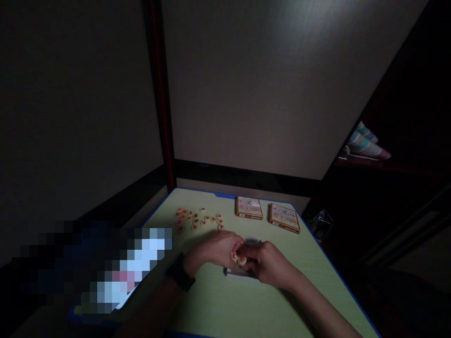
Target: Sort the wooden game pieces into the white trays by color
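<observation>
My left hand (214,251) and my right hand (266,263) meet at the middle of a green table (225,305). Both are closed around small round cream game pieces (237,257) with red marks, held between the fingertips. Under the hands lies a flat pale tray or box part (232,272), mostly hidden. A dark watch (179,272) is on my left wrist.
Several loose round pieces (199,218) with red and black marks lie scattered at the far left of the table. Two flat orange-edged boxes (249,207) (283,217) lie at the far edge. A blurred-out area covers the near left. A glass object (322,224) stands beside the table's right edge.
</observation>
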`<state>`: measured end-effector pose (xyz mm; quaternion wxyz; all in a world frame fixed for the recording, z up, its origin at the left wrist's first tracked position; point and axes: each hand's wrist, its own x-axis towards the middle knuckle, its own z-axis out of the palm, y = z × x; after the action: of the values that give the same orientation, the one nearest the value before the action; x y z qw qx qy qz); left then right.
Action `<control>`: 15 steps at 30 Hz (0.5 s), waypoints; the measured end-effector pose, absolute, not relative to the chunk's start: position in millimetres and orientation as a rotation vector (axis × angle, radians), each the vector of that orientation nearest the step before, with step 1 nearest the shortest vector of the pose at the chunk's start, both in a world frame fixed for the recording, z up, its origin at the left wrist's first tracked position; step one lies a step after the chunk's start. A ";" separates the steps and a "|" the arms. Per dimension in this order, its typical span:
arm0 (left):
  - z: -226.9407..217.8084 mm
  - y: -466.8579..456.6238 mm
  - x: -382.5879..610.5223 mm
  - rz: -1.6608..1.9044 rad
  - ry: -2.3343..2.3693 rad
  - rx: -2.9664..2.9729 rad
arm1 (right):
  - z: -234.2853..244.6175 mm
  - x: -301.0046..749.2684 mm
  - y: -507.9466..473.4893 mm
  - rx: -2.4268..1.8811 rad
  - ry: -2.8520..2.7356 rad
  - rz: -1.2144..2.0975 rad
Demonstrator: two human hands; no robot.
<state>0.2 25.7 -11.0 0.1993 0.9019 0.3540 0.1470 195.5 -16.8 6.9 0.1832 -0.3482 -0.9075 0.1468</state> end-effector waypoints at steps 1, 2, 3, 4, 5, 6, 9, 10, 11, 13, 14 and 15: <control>-10.1 24.9 0.0 0.418 1.001 2.512 | 6.2 195.3 -16.6 -1.004 -2.550 0.413; -9.5 24.1 -0.2 0.428 1.015 2.502 | 5.5 195.1 -16.4 -1.027 -2.537 0.414; -9.1 23.6 -0.3 0.433 1.028 2.492 | 5.1 195.0 -16.3 -1.052 -2.523 0.417; -8.7 23.1 -0.4 0.433 1.036 2.483 | 4.8 194.9 -16.2 -1.080 -2.508 0.422; -8.3 22.7 -0.5 0.426 1.037 2.472 | 4.6 194.9 -16.3 -1.108 -2.495 0.430; -7.6 22.4 -0.6 0.412 1.033 2.461 | 4.4 195.0 -16.4 -1.135 -2.485 0.441; -4.6 21.6 -0.3 0.396 1.019 2.440 | 3.2 195.4 -16.3 -1.170 -2.475 0.491; -3.6 21.4 -0.2 0.394 1.017 2.443 | 2.4 195.5 -16.0 -1.166 -2.474 0.503; -2.8 21.2 -0.1 0.393 1.018 2.449 | 1.4 195.7 -15.5 -1.161 -2.472 0.507; -2.3 21.1 0.1 0.396 1.022 2.468 | -0.8 196.0 -14.2 -1.158 -2.466 0.497; -2.5 21.2 0.1 0.396 1.026 2.477 | -1.8 196.2 -13.6 -1.159 -2.461 0.487; -2.8 21.2 0.1 0.401 1.031 2.482 | -2.7 196.4 -12.9 -1.159 -2.459 0.483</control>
<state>0.1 21.2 -2.8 0.2107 0.8929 0.3709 0.1442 196.4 -12.9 -2.7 0.1894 -0.4122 -0.8745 0.1717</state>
